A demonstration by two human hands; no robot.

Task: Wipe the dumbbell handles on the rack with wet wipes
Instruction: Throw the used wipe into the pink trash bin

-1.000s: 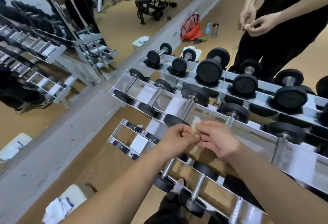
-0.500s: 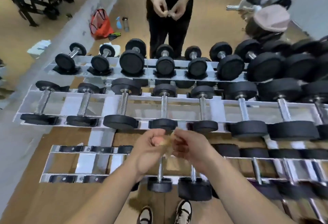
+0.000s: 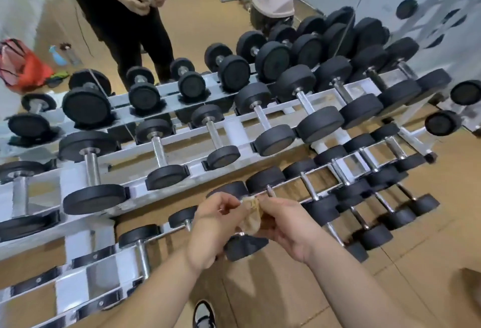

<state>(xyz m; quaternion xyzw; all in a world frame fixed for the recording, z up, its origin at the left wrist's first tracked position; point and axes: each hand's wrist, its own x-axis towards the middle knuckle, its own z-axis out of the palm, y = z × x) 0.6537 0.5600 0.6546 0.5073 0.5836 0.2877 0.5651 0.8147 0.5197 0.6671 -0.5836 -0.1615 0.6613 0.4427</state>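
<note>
A small crumpled wet wipe (image 3: 252, 217) is pinched between my left hand (image 3: 212, 228) and my right hand (image 3: 287, 226), held above the lowest tier of the white dumbbell rack (image 3: 166, 192). Black dumbbells with chrome handles (image 3: 159, 149) lie across all three tiers. A dumbbell of the lowest tier (image 3: 242, 245) lies directly under my hands, and they partly hide it.
Another person in black (image 3: 122, 15) stands behind the rack with both hands together. A red bag (image 3: 23, 67) and bottles (image 3: 62, 54) lie on the floor at the left. A pink-topped helmet (image 3: 273, 5) sits behind the heavy dumbbells. My shoe (image 3: 204, 313) shows below.
My view has swung from the left end of the rack toward its right end. Both hands have kept hold of the wipe in front of me.
</note>
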